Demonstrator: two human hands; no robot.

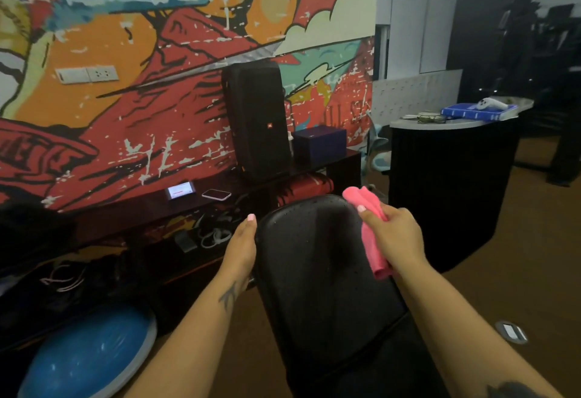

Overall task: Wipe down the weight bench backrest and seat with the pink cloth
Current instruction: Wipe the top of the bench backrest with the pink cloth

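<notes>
Right hand (394, 234) has its grip closed around the bunched pink cloth (369, 231), held at the right edge of the black backrest (320, 259). Left hand (242, 245) lies flat and open against the backrest's left edge, steadying it. I'd spread the cloth flatter first, then sweep long overlapping strokes from the top down toward the seat (377, 363).

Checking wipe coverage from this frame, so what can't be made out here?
- Head view: the seat is cut off by the bottom edge; only the backrest shows.
- Pink cloth: its middle is hidden by the right hand.
- Left hand: fingers hidden behind the backrest's left edge.
- Whether the cloth touches the pad is unclear.
</notes>
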